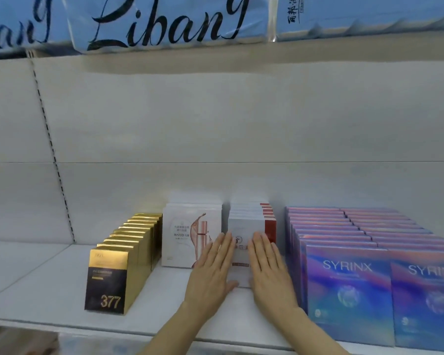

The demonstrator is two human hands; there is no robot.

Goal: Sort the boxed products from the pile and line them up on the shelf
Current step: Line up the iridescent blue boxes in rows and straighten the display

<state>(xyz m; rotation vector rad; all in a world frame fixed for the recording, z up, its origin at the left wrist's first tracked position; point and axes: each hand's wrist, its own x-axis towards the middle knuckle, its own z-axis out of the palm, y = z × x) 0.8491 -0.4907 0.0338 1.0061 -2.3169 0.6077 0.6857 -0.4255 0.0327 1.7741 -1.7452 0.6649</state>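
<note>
A row of white-and-red boxes stands upright on the white shelf, near the middle. My left hand and my right hand lie flat with straight fingers against the face of the front box of that row, one on each side. Left of it stands a row of white boxes with a pink bottle picture. Further left is a row of gold-and-black boxes marked 377. On the right, two rows of blue-purple SYRINX boxes fill the shelf.
The shelf's grey back panel rises behind the rows. An upper shelf overhead carries blue Libang packs. Bare shelf surface lies left of the gold boxes and along the front edge.
</note>
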